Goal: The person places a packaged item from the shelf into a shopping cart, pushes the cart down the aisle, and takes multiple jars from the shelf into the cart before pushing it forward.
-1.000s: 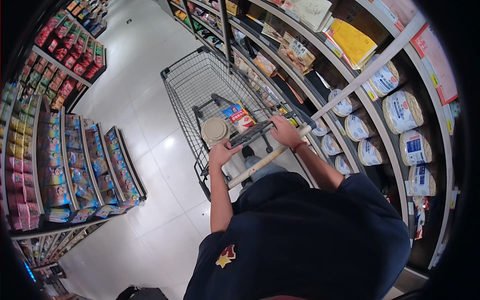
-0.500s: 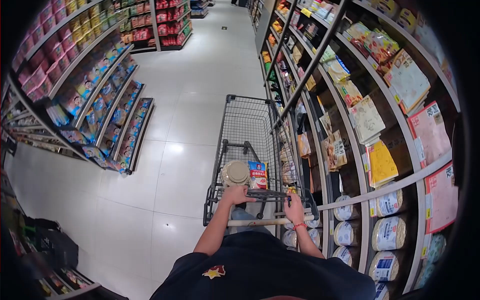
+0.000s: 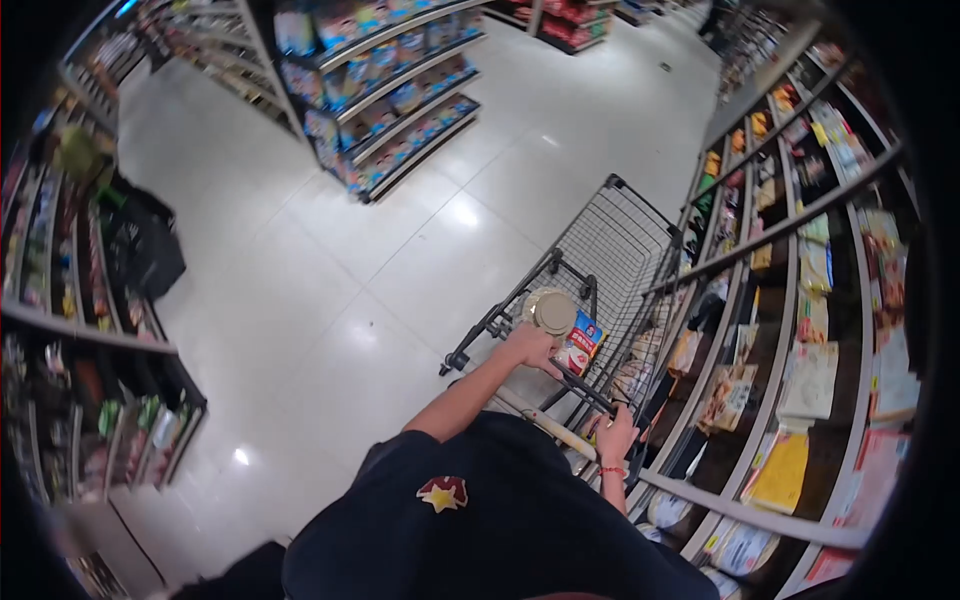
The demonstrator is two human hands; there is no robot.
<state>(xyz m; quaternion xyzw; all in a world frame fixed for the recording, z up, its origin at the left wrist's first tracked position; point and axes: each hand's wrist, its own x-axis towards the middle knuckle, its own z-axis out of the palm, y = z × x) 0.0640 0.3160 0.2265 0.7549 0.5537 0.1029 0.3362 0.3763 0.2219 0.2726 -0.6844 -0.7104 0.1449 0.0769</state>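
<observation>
My left hand [image 3: 532,347] is closed around the dark rear rail of a wire shopping cart [image 3: 618,187], its fingers partly hidden. Just beyond it stands a clear jar with a beige lid [image 3: 553,313]. Beside the jar, a red, white and blue food bag [image 3: 582,343] leans in the rear of the cart. My right hand [image 3: 616,438], with a red bracelet at the wrist, grips the right end of the same rail. Nearer my body runs the pale push handle [image 3: 548,422], which neither hand holds.
Shelves of flat food packets [image 3: 808,385] curve close along the right side of the cart. A stepped display of blue packets [image 3: 420,150] stands ahead on the left. Glossy floor tiles [image 3: 400,270] lie between. A dark basket-like object [image 3: 145,245] sits by the left shelves.
My view has swung left, so the cart and shelves now appear farther right and tilted. More of the left aisle shows. Both hands keep their grip on the cart.
</observation>
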